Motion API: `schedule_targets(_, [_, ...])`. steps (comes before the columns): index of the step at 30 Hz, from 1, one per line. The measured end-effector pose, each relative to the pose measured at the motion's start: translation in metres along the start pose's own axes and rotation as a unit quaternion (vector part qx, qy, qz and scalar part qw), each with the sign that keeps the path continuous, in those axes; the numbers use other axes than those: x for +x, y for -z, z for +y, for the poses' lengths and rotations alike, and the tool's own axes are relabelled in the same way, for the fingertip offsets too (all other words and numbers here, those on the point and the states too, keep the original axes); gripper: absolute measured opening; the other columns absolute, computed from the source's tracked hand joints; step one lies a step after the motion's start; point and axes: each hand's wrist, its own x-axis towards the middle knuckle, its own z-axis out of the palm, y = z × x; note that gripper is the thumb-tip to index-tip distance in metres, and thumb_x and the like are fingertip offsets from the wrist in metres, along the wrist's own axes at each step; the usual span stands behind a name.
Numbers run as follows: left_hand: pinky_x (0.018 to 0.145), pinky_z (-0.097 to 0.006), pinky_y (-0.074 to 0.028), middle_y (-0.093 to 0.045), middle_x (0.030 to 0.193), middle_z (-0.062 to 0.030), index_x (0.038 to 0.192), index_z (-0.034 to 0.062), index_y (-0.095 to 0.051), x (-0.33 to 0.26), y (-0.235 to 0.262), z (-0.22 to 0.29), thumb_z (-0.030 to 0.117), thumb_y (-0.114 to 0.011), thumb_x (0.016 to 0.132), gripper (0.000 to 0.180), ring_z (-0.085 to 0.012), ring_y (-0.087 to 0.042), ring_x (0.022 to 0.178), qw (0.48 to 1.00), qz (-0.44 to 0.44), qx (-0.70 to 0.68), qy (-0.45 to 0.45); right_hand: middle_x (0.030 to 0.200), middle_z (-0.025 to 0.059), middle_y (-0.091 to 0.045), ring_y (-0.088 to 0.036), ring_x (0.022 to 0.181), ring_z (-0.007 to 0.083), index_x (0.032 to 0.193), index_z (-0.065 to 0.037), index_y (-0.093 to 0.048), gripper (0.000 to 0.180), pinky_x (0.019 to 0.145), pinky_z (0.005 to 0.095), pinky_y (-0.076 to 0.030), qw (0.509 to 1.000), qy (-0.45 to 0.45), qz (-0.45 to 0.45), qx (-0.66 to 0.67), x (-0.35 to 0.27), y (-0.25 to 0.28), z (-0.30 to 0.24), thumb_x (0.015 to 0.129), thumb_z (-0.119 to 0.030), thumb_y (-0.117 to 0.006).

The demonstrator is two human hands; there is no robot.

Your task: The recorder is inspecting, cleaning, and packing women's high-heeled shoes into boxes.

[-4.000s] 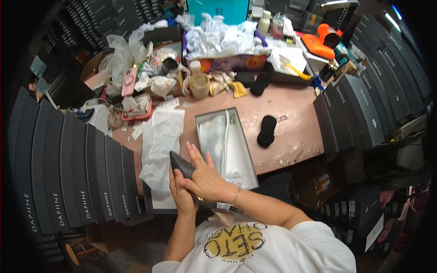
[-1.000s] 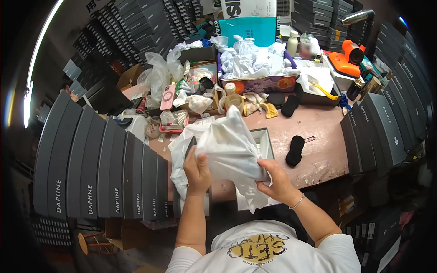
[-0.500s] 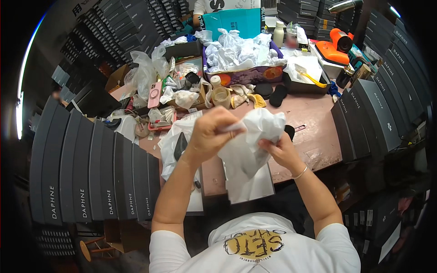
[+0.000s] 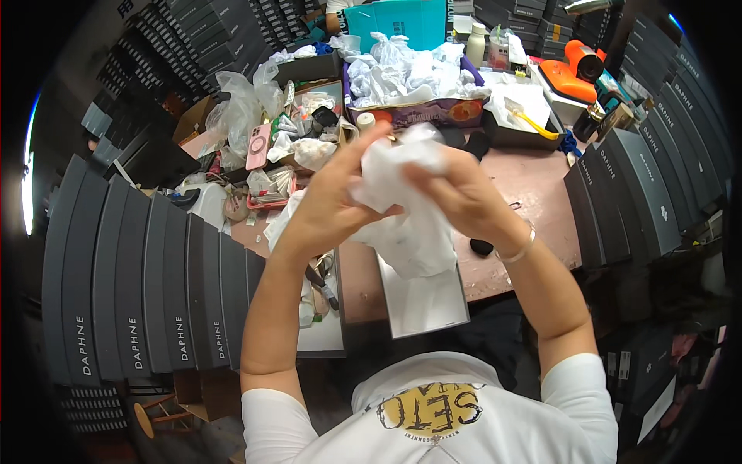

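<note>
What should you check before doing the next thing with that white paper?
1. Both hands on the white tissue paper: ok, left hand and right hand grip it.
2. Paper lifted off the table: ok.
3. Open shoe box below the hands: ok.
4. What is in the box: cannot tell, paper covers it.
5. Free room on the table: not ok, clutter behind.

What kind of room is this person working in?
Probably a shoe packing or stock room. Rows of dark boxes are stacked around a cluttered worktable, and both hands crumple white tissue paper above an open box.
</note>
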Motion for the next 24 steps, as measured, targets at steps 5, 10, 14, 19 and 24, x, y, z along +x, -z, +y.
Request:
schedule_targets(5, [0.053, -0.022, -0.045, -0.061, 0.075, -0.0008, 0.092, 0.0001, -0.068, -0.027, 0.064, -0.003, 0.006, -0.066, 0.085, 0.01, -0.0047, -0.052, 0.058, 0.937, 0.338, 0.086, -0.011, 0.108, 0.0125, -0.062, -0.06, 0.094, 0.0221, 0.116, -0.001, -0.059, 0.031, 0.082, 0.0309, -0.049, 0.994, 0.014, 0.05, -0.098, 0.018, 0.004, 0.006, 0.089, -0.016, -0.064])
schedule_targets(10, [0.093, -0.041, -0.049, -0.061, 0.111, -0.0194, 0.114, -0.0109, -0.055, -0.088, 0.081, 0.033, 0.01, -0.061, 0.089, 0.033, -0.0278, -0.061, 0.103, 0.769, 0.595, -0.02, -0.233, 0.132, 0.0212, -0.048, -0.05, 0.117, 0.0364, 0.139, -0.006, -0.036, 0.08, 0.094, 0.0428, -0.043, 0.936, -0.122, -0.208, -0.254, -0.086, -0.028, 0.108, 0.074, -0.028, -0.078])
schedule_targets(14, [0.102, -0.046, -0.04, -0.054, 0.123, -0.0191, 0.118, -0.0033, -0.053, -0.134, 0.059, -0.004, 0.008, -0.05, 0.092, 0.028, -0.0303, -0.051, 0.115, 0.838, 0.413, 0.213, -0.286, 0.126, 0.0214, -0.05, -0.051, 0.111, 0.0408, 0.131, -0.008, -0.041, 0.075, 0.093, 0.0456, -0.042, 0.92, -0.168, -0.11, -0.337, -0.116, -0.087, 0.142, 0.069, -0.025, -0.078])
schedule_targets(19, [0.099, -0.053, -0.041, -0.059, 0.113, -0.0147, 0.086, 0.0159, -0.058, -0.153, -0.007, -0.012, 0.026, -0.067, 0.084, 0.014, -0.0372, -0.051, 0.11, 0.864, 0.308, 0.316, -0.243, 0.09, 0.019, -0.06, -0.061, 0.085, 0.0331, 0.108, -0.003, -0.056, 0.044, 0.076, 0.0383, -0.048, 0.964, -0.227, 0.038, -0.129, -0.102, -0.081, 0.149, 0.069, -0.019, -0.067])
schedule_targets(24, [0.106, -0.052, -0.032, -0.06, 0.119, -0.0151, 0.1, 0.0114, -0.067, -0.15, -0.068, -0.055, 0.024, -0.078, 0.067, 0.036, -0.0387, -0.051, 0.114, 0.958, 0.051, 0.23, -0.163, 0.1, 0.0009, -0.058, -0.056, 0.088, 0.0079, 0.118, 0.001, -0.053, 0.039, 0.077, 0.0245, -0.047, 0.952, -0.155, 0.197, 0.173, -0.047, -0.013, 0.098, 0.081, -0.003, -0.065])
